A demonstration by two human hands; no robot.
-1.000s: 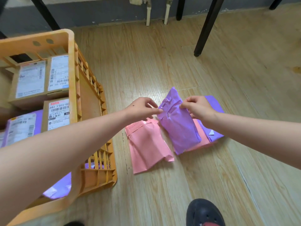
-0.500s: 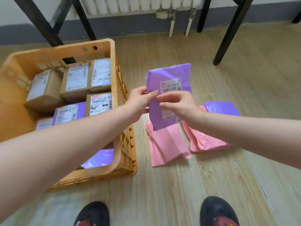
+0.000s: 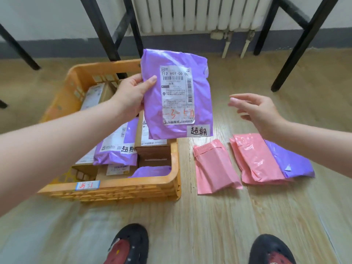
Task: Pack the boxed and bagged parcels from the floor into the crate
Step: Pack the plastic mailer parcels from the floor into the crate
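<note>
One hand only (right hand (image 3: 257, 111), spread and empty, at three o'clock): with the left hand (image 3: 131, 94) pinching the purple bag (image 3: 177, 96) by its edge at twelve o'clock above the crate (image 3: 123, 184) rim, lower it flat, label up, onto the boxes (image 3: 153, 151) at nine o'clock.

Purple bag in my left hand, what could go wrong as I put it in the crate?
The left hand holds the purple bag by one edge only, and the right hand is open and off it, so the slick plastic might slip or swing. The crate holds boxes and a second bag stacked to about its rim, so the purple bag may slide off the pile or hang over the side.
</note>
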